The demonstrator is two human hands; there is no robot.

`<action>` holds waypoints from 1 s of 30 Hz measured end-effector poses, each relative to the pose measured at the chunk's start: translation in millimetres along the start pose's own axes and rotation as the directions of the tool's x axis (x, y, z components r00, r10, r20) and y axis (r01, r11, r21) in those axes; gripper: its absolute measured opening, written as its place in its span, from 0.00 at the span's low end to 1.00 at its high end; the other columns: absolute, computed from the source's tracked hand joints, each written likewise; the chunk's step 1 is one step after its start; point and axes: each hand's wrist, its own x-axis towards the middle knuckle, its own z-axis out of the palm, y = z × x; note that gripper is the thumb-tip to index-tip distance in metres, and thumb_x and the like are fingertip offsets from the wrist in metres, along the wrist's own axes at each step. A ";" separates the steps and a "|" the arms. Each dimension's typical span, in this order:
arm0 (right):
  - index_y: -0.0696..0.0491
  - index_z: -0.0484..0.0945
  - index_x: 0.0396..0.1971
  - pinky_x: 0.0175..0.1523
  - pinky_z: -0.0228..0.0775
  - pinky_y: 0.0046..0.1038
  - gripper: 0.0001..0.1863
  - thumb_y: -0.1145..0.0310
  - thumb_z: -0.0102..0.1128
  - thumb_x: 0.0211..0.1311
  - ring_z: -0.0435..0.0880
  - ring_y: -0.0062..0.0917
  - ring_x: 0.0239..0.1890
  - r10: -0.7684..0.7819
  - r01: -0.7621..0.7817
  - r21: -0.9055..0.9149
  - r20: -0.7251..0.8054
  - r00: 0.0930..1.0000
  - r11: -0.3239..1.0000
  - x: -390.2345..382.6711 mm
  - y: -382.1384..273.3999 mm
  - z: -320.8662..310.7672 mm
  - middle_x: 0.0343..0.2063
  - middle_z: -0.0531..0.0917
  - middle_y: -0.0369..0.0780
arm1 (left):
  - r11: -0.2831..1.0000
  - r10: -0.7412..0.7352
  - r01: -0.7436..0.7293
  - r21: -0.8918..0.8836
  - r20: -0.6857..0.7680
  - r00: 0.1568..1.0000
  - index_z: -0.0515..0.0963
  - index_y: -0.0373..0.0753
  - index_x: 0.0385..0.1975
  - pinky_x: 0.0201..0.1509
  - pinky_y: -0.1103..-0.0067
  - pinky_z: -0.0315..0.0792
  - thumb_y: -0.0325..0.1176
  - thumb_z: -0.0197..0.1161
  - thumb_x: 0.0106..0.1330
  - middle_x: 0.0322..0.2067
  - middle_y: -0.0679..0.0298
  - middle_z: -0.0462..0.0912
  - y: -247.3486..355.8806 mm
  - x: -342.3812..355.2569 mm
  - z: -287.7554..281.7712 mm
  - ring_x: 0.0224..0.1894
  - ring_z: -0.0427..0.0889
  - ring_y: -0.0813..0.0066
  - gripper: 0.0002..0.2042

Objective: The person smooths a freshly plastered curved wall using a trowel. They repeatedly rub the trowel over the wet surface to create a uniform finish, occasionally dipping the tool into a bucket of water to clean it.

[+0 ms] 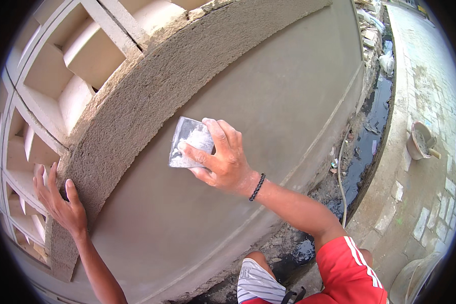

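My right hand (223,159) grips a small square, clear or shiny object (183,133) smeared with white powder, fingers curled over its edges, above a smooth grey plastered surface (289,86). Whether it is a container or a flat block, I cannot tell. My left hand (61,202) rests with spread fingers at the lower left of a rough, grainy cement band (152,86), beside the pale openwork block wall (96,50).
A narrow drain (370,137) with dark water, debris and a hose runs along the plaster's right edge. Beyond it is a paved path (420,197) with a bucket and handled tool (415,142), a larger container (415,281) at lower right, and rubble (370,35) farther along.
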 end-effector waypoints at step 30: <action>0.46 0.73 0.60 0.58 0.64 0.44 0.34 0.67 0.70 0.48 0.66 0.46 0.55 0.406 -0.482 -0.123 -0.386 0.828 0.867 -69.3 137.7 -49.6 0.55 0.67 0.53 | 0.999 0.026 -0.027 -0.043 -0.013 1.000 0.75 0.42 0.57 0.69 0.59 0.53 0.44 0.49 0.69 0.62 0.54 0.68 -7.0 0.7 5.2 0.66 0.61 0.54 0.21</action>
